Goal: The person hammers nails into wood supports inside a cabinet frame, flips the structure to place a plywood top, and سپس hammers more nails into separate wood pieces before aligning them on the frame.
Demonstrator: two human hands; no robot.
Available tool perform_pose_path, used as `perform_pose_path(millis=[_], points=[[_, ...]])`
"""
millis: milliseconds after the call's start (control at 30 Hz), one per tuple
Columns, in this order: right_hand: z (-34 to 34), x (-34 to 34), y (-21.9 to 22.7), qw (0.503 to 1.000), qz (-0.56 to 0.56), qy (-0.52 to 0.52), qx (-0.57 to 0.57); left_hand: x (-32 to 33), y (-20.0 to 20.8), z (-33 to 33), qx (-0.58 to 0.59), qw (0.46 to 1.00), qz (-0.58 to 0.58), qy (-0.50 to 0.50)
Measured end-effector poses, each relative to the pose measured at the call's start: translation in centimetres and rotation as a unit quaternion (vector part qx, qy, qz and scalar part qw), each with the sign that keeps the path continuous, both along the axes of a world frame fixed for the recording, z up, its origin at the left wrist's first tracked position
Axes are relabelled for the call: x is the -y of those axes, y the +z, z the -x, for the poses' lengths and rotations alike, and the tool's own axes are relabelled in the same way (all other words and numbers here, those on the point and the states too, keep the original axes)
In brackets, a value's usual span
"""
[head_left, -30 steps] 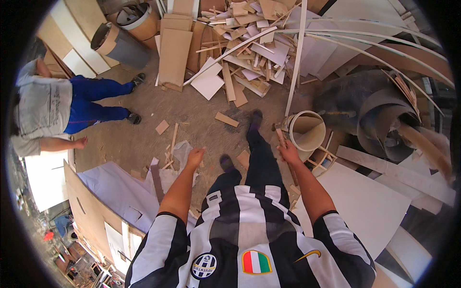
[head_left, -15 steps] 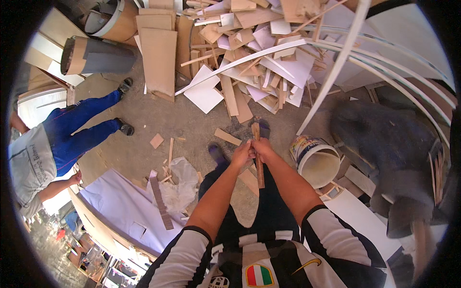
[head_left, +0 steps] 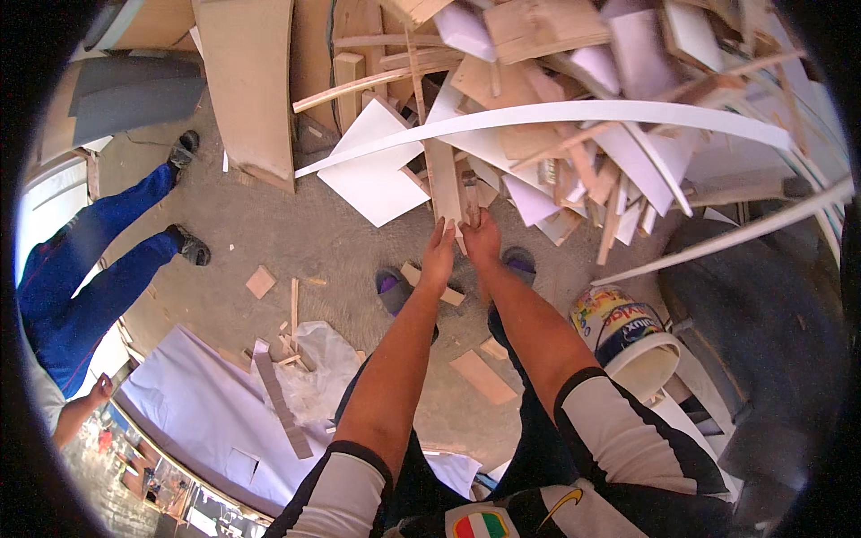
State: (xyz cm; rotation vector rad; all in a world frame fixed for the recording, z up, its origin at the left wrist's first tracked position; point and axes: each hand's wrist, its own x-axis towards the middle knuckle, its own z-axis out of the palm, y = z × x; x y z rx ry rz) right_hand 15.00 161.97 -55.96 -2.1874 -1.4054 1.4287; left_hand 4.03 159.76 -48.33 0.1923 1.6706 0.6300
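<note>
My left hand [head_left: 439, 257] is closed on the near end of a flat wooden plank [head_left: 441, 179], which reaches into the scrap pile. Right beside it, my right hand [head_left: 482, 237] grips a wooden-handled tool with a metal-looking head [head_left: 470, 179]; most of its handle is hidden by the hand and forearm, and its exact kind is unclear. Both arms stretch forward over the concrete floor, the hands nearly touching. Just ahead of them lies the heap of wood and white board offcuts [head_left: 538, 134].
A long curved white strip [head_left: 538, 112] crosses the heap. A paint bucket [head_left: 619, 327] is tipped toward me on the right, near a dark bulky object [head_left: 762, 332]. Offcuts [head_left: 484, 375] and clear plastic [head_left: 323, 359] lie by my feet. Another person in blue trousers [head_left: 108, 242] stands left.
Both hands have moved forward to the heap's edge. My left hand has taken hold of the plank, while my right keeps the wooden-handled tool. The view has shifted closer to the heap.
</note>
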Motion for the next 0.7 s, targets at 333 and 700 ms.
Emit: perform_pose_path(millis=[333,700], points=[[4.1,-0.2,-11.4,0.981,-0.090,-0.138,-0.099,-1.3,-6.0,2.2,0.017,0.999,-0.050,-0.012],[0.4,-0.5,0.2,0.996,-0.015,-0.017,0.084,0.1,-3.6,1.8,-0.019,0.997,-0.025,-0.074]])
